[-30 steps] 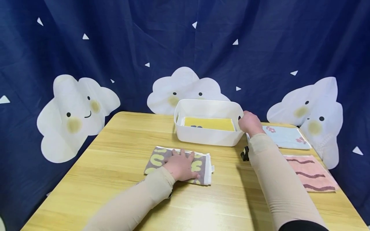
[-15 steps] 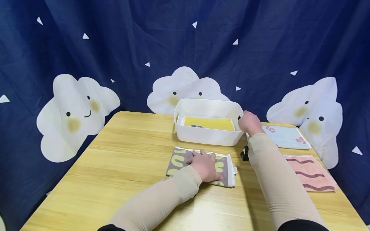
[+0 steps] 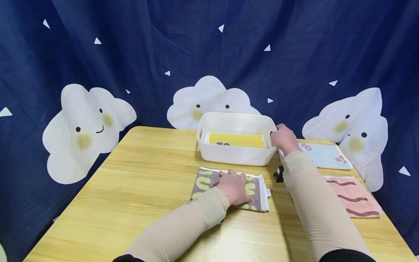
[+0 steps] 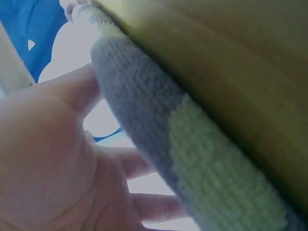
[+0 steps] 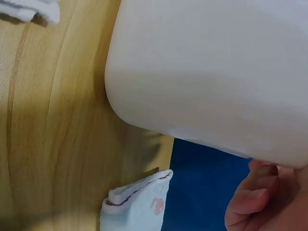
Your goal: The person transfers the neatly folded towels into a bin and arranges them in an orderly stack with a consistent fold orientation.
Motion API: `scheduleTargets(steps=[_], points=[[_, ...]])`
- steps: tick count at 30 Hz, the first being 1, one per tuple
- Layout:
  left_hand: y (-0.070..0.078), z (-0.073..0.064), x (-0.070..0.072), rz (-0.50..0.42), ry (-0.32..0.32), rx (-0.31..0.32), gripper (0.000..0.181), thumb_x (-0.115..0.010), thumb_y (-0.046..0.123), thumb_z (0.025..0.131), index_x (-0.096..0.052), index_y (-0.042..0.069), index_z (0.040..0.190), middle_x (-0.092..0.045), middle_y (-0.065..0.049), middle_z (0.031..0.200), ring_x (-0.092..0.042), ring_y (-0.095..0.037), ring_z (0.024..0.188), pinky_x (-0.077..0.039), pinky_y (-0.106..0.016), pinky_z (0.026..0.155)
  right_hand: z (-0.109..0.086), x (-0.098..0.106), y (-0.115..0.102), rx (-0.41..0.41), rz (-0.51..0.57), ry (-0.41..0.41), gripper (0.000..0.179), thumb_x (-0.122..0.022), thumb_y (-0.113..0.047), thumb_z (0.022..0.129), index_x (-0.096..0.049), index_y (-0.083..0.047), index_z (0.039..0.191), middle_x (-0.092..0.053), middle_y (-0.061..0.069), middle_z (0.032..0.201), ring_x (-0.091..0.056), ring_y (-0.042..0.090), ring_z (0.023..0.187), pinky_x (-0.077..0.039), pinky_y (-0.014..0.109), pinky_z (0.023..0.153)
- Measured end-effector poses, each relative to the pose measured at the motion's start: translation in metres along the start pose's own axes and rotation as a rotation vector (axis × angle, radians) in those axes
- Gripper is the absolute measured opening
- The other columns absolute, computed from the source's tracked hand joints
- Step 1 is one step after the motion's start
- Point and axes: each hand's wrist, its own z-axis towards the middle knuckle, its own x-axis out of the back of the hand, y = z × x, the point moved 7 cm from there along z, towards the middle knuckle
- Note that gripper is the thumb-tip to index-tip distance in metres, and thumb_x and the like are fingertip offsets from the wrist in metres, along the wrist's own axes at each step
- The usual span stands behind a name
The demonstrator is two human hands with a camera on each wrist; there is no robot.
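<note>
Around the white basket (image 3: 237,155), four folded cloths can be counted on one wooden table (image 3: 131,174). One yellow cloth (image 3: 239,140) lies inside the basket. One grey towel with yellow shapes (image 3: 203,181) lies flat on the near side of the basket, apart from it. To the right of the basket there are two more: one light blue cloth (image 3: 327,155) with pink flowers, and, nearer than the basket, one pink cloth (image 3: 353,196) with brown wavy lines. Behind the basket hangs one dark blue curtain (image 3: 147,47).

Two hands are seen, each coming from a beige sleeve. The left hand (image 3: 232,188), in front of the basket, rests palm down on the grey towel; its fingers are spread and extended, not clenched. The left forearm slants in toward the basket from the near left. The right hand (image 3: 284,138) is at the right end of the basket, its fingers curled and grasping it there. The right forearm is stretched well forward to the basket.
</note>
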Motion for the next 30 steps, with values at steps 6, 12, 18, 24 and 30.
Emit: scheduleTargets(steps=[6,12,18,24,30], points=[[-0.014,0.005,0.007,-0.060,0.058,-0.152,0.075,-0.061,0.061,0.092,-0.046,0.016,0.151,-0.058,-0.013,0.135,-0.061,-0.030,0.116,-0.051,-0.043,0.092,-0.011,0.010,0.006,0.049,0.110,0.075,0.057,-0.032,-0.025,0.099,-0.033,0.002,0.150,-0.041,0.031,0.149,-0.038,0.047,0.136,-0.031,0.059,0.110],[-0.041,0.000,0.011,-0.254,0.099,-0.243,0.067,-0.063,0.058,0.093,-0.053,0.013,0.142,-0.062,-0.005,0.130,-0.060,-0.022,0.117,-0.048,-0.038,0.096,-0.042,0.012,0.020,0.093,0.177,0.141,0.048,-0.035,-0.020,0.094,-0.040,0.002,0.136,-0.054,0.024,0.120,-0.051,0.042,0.111,-0.039,0.056,0.095],[-0.077,-0.013,0.017,-0.427,0.142,-0.254,0.071,-0.059,0.053,0.097,-0.044,0.014,0.153,-0.047,-0.005,0.153,-0.045,-0.023,0.139,-0.037,-0.044,0.111,-0.078,0.003,0.023,0.172,0.121,0.123,0.037,-0.042,-0.021,0.097,-0.046,0.000,0.127,-0.055,0.017,0.106,-0.054,0.035,0.091,-0.042,0.053,0.078],[-0.110,-0.022,0.024,-0.472,0.219,-0.195,0.067,-0.062,0.048,0.097,-0.047,0.011,0.151,-0.049,-0.008,0.152,-0.045,-0.027,0.139,-0.036,-0.045,0.112,-0.100,-0.011,0.018,0.275,0.051,0.032,0.034,-0.050,-0.026,0.100,-0.050,-0.002,0.124,-0.058,0.015,0.098,-0.056,0.030,0.081,-0.043,0.040,0.070],[-0.132,-0.022,0.020,-0.450,0.195,-0.128,0.065,-0.069,0.045,0.094,-0.054,0.007,0.144,-0.058,-0.011,0.140,-0.057,-0.029,0.125,-0.045,-0.047,0.103,-0.106,-0.029,0.025,0.269,-0.019,-0.062,0.039,-0.057,-0.033,0.098,-0.055,-0.002,0.121,-0.057,0.010,0.091,-0.054,0.025,0.076,-0.042,0.037,0.066]])
